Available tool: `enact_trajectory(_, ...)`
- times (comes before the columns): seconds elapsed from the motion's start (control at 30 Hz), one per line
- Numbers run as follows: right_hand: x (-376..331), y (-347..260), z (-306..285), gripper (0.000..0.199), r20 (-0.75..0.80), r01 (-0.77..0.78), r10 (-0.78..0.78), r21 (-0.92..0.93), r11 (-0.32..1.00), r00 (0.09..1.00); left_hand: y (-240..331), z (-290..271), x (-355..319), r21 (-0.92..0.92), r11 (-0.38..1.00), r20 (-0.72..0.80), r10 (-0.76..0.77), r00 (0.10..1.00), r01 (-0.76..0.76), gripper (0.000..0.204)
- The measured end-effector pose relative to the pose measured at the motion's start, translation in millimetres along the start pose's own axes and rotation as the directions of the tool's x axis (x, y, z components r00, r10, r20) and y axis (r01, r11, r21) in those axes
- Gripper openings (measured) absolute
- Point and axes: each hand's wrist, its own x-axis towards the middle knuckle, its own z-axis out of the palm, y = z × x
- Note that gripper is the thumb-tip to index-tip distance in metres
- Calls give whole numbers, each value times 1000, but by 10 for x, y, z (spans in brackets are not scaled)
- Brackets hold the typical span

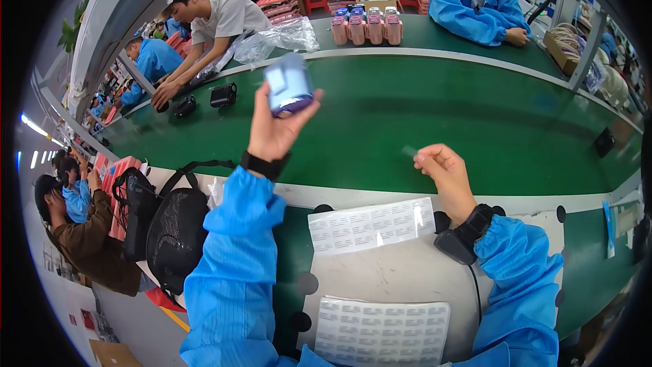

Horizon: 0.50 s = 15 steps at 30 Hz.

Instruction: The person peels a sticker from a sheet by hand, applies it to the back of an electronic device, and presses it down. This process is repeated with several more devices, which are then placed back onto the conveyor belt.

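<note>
Blue device | long axis near upright, dark end downward | hands: left clasping it, right pinching clear strip

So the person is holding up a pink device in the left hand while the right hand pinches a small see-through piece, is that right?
Not quite: in the head view, the device in the left hand is light blue, not pink. The right hand does pinch a small see-through piece.
</note>
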Motion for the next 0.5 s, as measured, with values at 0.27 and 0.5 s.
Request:
enact_trajectory(0.27,-90,-518,268,31,7,300,-301,-77,951,954,-792,492,-637,521,781,46,-430,902,345,48)
enact_trajectory(0.5,-214,-536,418,58,53,436,-435,-211,875,899,-1124,573,-740,620,758,19,-273,962,203,54)
